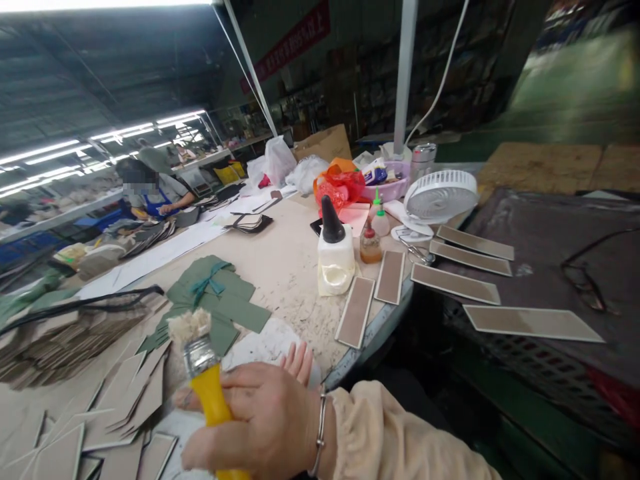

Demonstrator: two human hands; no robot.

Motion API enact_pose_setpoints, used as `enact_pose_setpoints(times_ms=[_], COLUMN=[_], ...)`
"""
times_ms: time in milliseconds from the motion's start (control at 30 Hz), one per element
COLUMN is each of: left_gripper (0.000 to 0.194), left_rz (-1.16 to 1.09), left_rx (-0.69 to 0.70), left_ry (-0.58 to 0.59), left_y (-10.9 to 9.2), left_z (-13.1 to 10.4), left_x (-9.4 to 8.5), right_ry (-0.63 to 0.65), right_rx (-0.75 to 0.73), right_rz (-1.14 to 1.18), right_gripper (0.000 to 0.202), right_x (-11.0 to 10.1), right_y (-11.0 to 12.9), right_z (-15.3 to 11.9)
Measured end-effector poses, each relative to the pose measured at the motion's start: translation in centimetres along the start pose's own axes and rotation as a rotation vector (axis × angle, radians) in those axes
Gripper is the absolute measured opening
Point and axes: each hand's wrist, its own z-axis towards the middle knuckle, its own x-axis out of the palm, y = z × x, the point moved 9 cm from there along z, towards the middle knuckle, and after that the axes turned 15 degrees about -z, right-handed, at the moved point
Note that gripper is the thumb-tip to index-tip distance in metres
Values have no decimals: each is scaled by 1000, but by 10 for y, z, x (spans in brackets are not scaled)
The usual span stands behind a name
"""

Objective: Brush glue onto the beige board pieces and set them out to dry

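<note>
My right hand point(260, 417) reaches in from the lower right with its fingers wrapped around a paintbrush point(213, 393). The brush has a yellow handle, a metal ferrule and pale, clumped bristles pointing up and away. Behind my right wrist only the stretched fingers of my left hand point(299, 362) show, over the white sheet by the table edge; its palm is hidden. Loose beige panels point(123, 400) with pale edges lie scattered left of the brush. Just beyond it sits a bundle of green pieces point(215, 293) tied with a green strip.
A white bottle with black nozzle point(336, 250) stands mid-table, near a small amber bottle point(371, 245) and a white fan point(440, 197). Panels point(355, 312) lie along the table edge, others point(533, 322) on the dark surface at right. A co-worker point(155, 190) sits farther back left.
</note>
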Motion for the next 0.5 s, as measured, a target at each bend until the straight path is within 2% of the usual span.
enact_pose_setpoints(times_ms=[100,133,200,267,333,500], left_gripper=[57,58,59,59,61,61], left_rz=[-129,-176,-226,-222,-207,-207], left_rx=[108,135,177,192,183,195], left_ry=[365,458,541,563,565,564], left_y=[-32,-42,-56,-61,-58,-49], left_z=[45,52,62,66,66,65], left_x=[83,103,130,145,152,157], right_ry=[14,15,2,-11,7,99], right_rx=[0,11,42,70,95,132], right_rz=[-18,-23,-26,-20,-4,43], right_gripper=[24,25,27,29,30,30], right_x=[-2,-2,-5,-11,-15,-9], right_y=[-3,-7,-16,-25,-34,-46], right_z=[0,-1,-3,-5,-6,-6])
